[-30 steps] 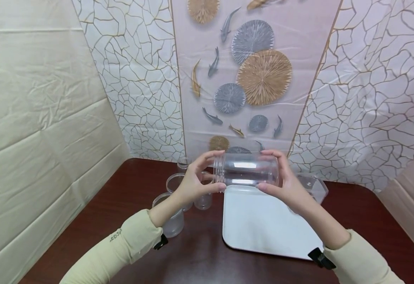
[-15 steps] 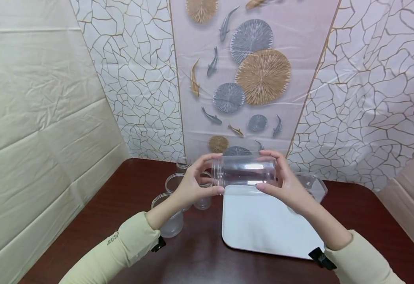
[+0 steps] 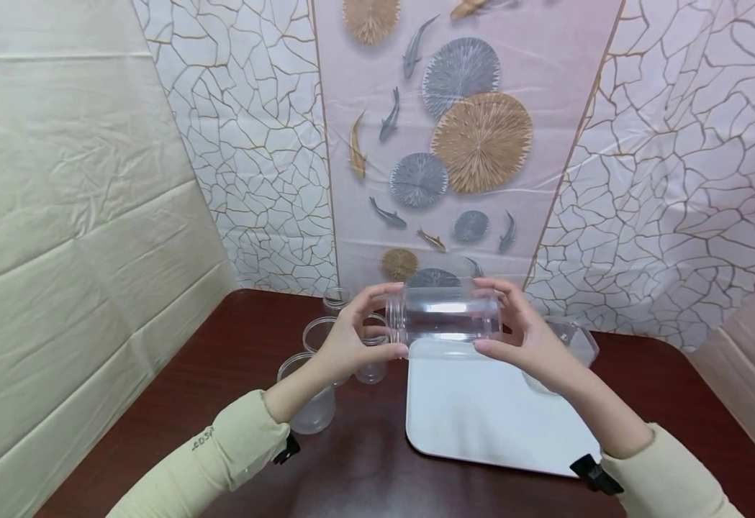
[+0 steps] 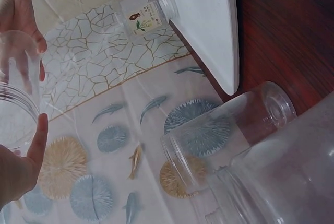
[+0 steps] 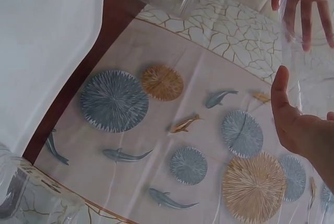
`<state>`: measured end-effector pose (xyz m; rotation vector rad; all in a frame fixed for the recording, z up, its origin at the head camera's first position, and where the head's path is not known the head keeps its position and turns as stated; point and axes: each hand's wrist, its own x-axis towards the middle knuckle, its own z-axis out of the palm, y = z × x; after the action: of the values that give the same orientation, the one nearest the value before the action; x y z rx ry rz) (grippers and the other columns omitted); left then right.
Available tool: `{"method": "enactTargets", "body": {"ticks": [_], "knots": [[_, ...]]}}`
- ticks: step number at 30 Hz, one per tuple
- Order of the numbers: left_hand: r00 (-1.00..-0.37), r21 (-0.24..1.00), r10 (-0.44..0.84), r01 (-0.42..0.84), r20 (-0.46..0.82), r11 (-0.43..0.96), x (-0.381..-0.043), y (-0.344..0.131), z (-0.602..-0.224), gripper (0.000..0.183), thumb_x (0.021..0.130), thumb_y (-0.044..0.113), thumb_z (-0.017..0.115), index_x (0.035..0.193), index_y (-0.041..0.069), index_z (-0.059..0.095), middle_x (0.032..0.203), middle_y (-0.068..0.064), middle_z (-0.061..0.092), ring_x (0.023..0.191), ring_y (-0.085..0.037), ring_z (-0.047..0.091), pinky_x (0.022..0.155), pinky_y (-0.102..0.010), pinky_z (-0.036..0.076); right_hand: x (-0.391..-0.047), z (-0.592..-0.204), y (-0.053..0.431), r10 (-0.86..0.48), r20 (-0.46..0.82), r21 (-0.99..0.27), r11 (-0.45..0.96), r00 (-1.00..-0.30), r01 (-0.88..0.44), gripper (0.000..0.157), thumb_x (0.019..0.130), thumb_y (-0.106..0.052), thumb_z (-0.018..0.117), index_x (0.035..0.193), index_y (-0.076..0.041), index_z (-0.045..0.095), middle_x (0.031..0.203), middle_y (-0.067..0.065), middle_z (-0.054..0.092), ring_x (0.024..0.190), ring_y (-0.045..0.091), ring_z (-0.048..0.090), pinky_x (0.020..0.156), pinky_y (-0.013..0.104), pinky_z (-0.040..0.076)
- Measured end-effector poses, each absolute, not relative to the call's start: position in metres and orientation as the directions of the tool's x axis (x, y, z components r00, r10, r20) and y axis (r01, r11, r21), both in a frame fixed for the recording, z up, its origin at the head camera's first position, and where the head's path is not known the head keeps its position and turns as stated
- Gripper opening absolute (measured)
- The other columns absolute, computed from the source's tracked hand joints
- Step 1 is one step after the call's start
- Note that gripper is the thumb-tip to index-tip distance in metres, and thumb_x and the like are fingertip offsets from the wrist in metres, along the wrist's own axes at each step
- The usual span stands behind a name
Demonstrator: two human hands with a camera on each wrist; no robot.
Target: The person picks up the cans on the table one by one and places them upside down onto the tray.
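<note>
A clear plastic jar (image 3: 448,315) is held sideways above the back of a white tray (image 3: 494,417). Its ridged neck points left. At the neck end my left hand (image 3: 350,337) grips the jar, fingers over the top and thumb underneath. My right hand (image 3: 527,344) holds the base end in the same way. The left wrist view shows the threaded rim of the jar (image 4: 18,101) near the left thumb and the right hand (image 4: 21,18) beyond it. In the right wrist view the jar (image 5: 313,78) is see-through, with no contents showing.
Several clear jars (image 3: 314,414) stand left of the tray on the dark red table (image 3: 222,403). A clear container (image 3: 571,342) is at the tray's back right; in the left wrist view a clear jar (image 4: 143,18) there bears a label. A patterned cloth (image 3: 377,216) hangs behind.
The jar has shifted slightly left and down in both hands, still sideways. The right forearm has swung a little to the right. The tray and standing jars have not moved.
</note>
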<state>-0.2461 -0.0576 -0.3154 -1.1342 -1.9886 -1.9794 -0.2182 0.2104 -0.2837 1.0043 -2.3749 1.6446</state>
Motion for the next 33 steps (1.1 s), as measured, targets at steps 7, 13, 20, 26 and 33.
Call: {"method": "enactTargets", "body": {"ticks": [7,13,20,26,33], "knots": [[-0.718,0.821,0.414,0.550,0.559,-0.154,-0.244,-0.059,-0.318,0.080,0.071,0.025,0.083,0.136,0.004,0.041,0.143,-0.014,0.042,0.129,-0.033,0.043,0.087,-0.038,0.054,-0.220,-0.285,0.216,-0.481,0.399,-0.817,0.200,-0.781,-0.541,0.068,0.087,0.005,0.058,0.144,-0.008,0.024,0.135,-0.006,0.039,0.117,0.002,0.051,0.086,0.022,0.051],[-0.699,0.814,0.437,0.558,0.567,-0.164,-0.247,-0.060,-0.324,0.081,0.073,0.030,0.081,0.137,0.004,0.039,0.146,-0.014,0.038,0.130,-0.037,0.040,0.087,-0.037,0.054,-0.220,-0.287,0.218,-0.469,0.407,-0.813,0.206,-0.784,-0.545,0.067,0.087,0.007,0.057,0.144,-0.011,0.027,0.133,-0.007,0.041,0.112,0.004,0.051,0.084,0.021,0.051],[-0.689,0.809,0.441,0.560,0.575,-0.179,-0.244,-0.065,-0.331,0.075,0.075,0.012,0.079,0.136,-0.001,0.037,0.141,-0.022,0.037,0.121,-0.031,0.047,0.084,-0.039,0.055,-0.219,-0.289,0.221,-0.481,0.398,-0.809,0.218,-0.781,-0.546,0.066,0.088,0.005,0.057,0.144,-0.012,0.028,0.135,-0.006,0.040,0.108,0.005,0.053,0.082,0.021,0.051],[-0.696,0.814,0.456,0.567,0.554,-0.124,-0.241,-0.071,-0.334,0.067,0.078,0.003,0.074,0.135,0.000,0.040,0.140,-0.024,0.040,0.121,-0.030,0.050,0.086,-0.043,0.054,-0.219,-0.290,0.226,-0.476,0.399,-0.811,0.216,-0.783,-0.544,0.066,0.088,0.006,0.056,0.144,-0.011,0.027,0.134,-0.005,0.040,0.106,0.004,0.054,0.081,0.019,0.051],[-0.701,0.809,0.509,0.587,0.499,0.014,-0.239,-0.076,-0.339,0.064,0.077,-0.002,0.072,0.133,0.006,0.044,0.137,-0.013,0.045,0.118,-0.018,0.051,0.087,-0.035,0.054,-0.221,-0.294,0.230,-0.453,0.401,-0.798,0.254,-0.796,-0.547,0.066,0.088,0.005,0.057,0.145,-0.010,0.027,0.133,-0.009,0.041,0.110,0.000,0.052,0.082,0.018,0.050]]}}
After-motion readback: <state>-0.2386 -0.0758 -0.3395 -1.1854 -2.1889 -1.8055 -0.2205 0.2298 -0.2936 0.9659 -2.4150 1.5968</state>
